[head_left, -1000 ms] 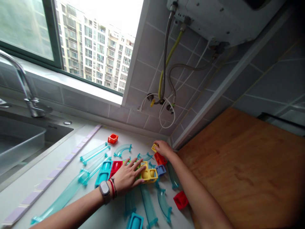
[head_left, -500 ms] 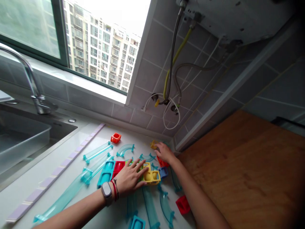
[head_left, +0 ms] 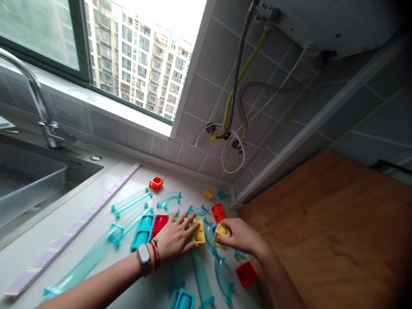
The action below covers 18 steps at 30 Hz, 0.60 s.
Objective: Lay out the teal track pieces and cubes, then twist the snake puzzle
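Observation:
My left hand [head_left: 175, 238] lies flat, fingers spread, on a row of joined toy blocks: a teal block [head_left: 141, 231], a red block [head_left: 158, 224] and a yellow block [head_left: 198, 231]. My right hand [head_left: 243, 236] grips a small yellow block [head_left: 221, 231] just right of that row, a short gap away from it. A red open-frame block [head_left: 219, 212] sits just beyond my right hand. Clear teal track pieces [head_left: 201, 277] lie below both hands. A small red cube [head_left: 246, 273] rests by my right wrist.
Farther back lie an orange cube [head_left: 156, 183], a small yellow piece [head_left: 207, 193], a teal piece [head_left: 222, 194] and straight and curved teal tracks [head_left: 130, 201]. A steel sink [head_left: 28, 189] with a tap [head_left: 41, 111] is at left. A wooden board [head_left: 331, 231] is at right. Hoses [head_left: 231, 107] hang on the tiled wall.
My right hand has drawn back from the far corner toward me and now holds a small yellow block beside the row. My left hand has stayed on the blocks.

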{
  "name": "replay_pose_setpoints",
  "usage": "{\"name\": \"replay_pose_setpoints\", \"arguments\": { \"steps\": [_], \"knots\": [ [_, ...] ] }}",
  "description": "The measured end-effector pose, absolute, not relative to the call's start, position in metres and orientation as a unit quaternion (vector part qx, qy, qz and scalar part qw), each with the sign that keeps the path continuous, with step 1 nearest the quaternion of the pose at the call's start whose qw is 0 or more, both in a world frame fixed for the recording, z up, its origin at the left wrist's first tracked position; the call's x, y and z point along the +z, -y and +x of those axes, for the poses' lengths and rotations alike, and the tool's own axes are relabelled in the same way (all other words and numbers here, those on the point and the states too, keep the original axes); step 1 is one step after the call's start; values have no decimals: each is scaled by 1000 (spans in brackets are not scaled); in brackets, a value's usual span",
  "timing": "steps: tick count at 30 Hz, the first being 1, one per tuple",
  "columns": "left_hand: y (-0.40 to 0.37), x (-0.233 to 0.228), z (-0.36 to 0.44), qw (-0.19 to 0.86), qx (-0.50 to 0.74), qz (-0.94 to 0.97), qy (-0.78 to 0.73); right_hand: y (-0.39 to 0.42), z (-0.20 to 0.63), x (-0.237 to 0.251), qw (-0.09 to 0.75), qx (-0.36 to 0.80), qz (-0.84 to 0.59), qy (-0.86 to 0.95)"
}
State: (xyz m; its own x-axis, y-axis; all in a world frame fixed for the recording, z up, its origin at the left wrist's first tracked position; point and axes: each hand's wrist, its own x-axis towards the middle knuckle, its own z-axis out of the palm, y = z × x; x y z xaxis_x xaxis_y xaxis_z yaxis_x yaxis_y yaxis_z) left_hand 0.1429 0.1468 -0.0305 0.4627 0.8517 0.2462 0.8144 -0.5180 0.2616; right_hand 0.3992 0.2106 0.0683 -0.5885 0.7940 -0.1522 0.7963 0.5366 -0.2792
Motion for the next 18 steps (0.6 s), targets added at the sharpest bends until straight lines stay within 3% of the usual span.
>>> {"name": "replay_pose_setpoints", "arguments": {
  "steps": [4,11,18],
  "knots": [
    [-147,-33,141,64,180,852,-487,-261,347,61,-71,-169,468,-865],
    [-146,-38,139,57,185,851,-488,-332,234,13,-90,-191,514,-831],
    [-149,-36,133,56,196,845,-494,-255,301,7,-202,-214,514,-806]
  ]
}}
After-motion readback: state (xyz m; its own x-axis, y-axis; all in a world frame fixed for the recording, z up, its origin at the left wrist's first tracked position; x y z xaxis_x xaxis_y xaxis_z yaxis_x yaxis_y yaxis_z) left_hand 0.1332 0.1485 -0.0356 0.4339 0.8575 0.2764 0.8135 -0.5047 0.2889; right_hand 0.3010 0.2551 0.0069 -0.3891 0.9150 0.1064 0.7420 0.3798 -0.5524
